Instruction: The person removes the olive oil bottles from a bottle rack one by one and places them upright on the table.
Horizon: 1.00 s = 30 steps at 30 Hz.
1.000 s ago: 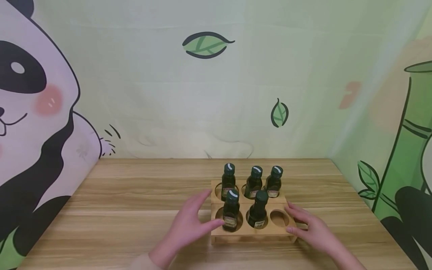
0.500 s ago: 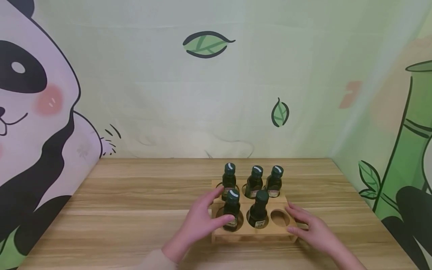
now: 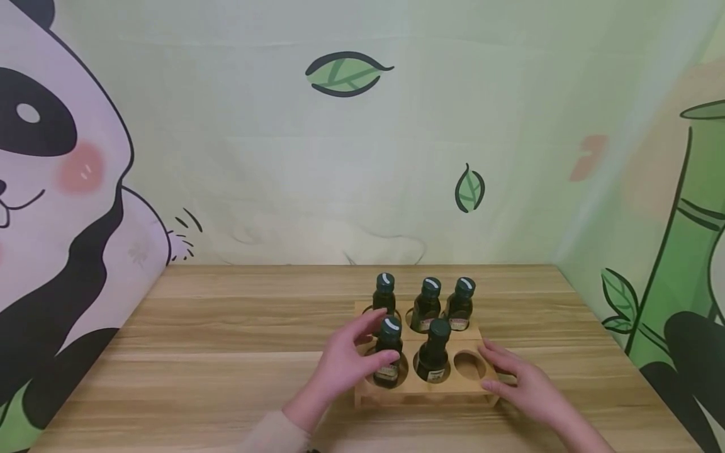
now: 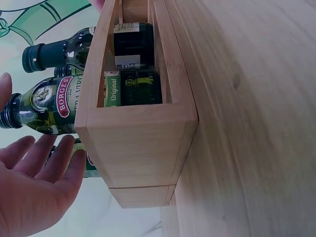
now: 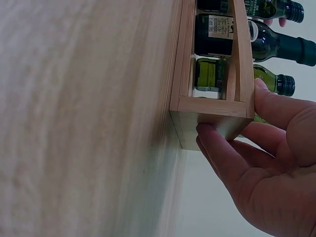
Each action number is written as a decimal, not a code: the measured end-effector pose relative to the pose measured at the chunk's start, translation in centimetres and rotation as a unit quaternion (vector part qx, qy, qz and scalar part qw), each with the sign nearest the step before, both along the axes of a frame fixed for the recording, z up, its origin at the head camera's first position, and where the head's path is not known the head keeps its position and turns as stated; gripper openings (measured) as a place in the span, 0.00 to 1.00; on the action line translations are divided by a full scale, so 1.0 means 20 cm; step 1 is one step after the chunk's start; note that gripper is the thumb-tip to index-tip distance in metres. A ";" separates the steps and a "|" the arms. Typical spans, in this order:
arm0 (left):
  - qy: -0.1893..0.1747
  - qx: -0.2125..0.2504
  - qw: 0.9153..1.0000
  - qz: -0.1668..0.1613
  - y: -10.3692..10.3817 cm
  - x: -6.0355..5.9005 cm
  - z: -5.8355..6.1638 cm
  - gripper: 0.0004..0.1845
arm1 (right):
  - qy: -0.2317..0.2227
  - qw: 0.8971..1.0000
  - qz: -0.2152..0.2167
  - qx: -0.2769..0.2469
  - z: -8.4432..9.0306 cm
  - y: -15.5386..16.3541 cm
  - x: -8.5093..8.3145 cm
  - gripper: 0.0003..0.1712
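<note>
Wood-grain table (image 3: 226, 358), pale streaks, reaching back to light green wall cloth (image 3: 255, 157). Cloth printed: large panda (image 3: 68, 220) at left, two leaves (image 3: 344, 74) near middle, bamboo (image 3: 674, 283) at right. Wooden rack (image 3: 408, 391) stands on table, right of centre, two rows, five dark bottles (image 3: 434, 352) in its holes. Left hand (image 3: 347, 362) spread, thumb and fingers about front-left bottle (image 3: 389, 341); contact, can't tell. Right hand (image 3: 523, 380) pinches rack's right end, thumb by top edge, fingers against end panel (image 5: 212, 128).

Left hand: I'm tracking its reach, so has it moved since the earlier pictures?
Yes: in the head view, the left hand has moved rightward, farther over the wooden rack's left end.
</note>
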<state>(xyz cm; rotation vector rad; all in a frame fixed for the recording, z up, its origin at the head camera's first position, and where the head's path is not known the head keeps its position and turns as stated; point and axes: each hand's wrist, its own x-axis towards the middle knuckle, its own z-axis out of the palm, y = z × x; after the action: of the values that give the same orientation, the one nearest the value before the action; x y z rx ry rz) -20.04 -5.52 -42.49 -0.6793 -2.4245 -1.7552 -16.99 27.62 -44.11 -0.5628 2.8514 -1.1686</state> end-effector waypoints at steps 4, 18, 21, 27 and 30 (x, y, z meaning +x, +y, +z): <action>-0.006 0.016 1.000 -0.003 0.01 0.00 0.00 0.35 | 0.003 1.000 0.000 -0.002 0.00 0.00 0.00 0.36; -0.011 0.065 0.998 -0.002 0.04 0.00 0.01 0.25 | 0.011 0.999 0.003 0.037 0.03 0.01 0.00 0.36; -0.018 0.070 0.997 -0.005 0.04 0.00 0.01 0.25 | 0.004 0.999 0.005 0.042 0.04 0.01 -0.01 0.36; -0.033 0.081 0.996 -0.012 0.04 -0.02 0.00 0.24 | -0.001 0.999 0.007 0.043 0.03 0.02 -0.02 0.36; -0.036 0.076 0.996 -0.014 0.03 -0.03 0.01 0.23 | 0.001 0.999 0.007 0.042 0.03 0.02 -0.02 0.36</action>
<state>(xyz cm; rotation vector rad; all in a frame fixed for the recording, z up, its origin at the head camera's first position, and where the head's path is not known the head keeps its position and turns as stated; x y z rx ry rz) -20.55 -4.83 -42.31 -0.6478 -2.3060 -1.9834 -17.34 27.98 -43.46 -0.5787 2.8767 -1.0400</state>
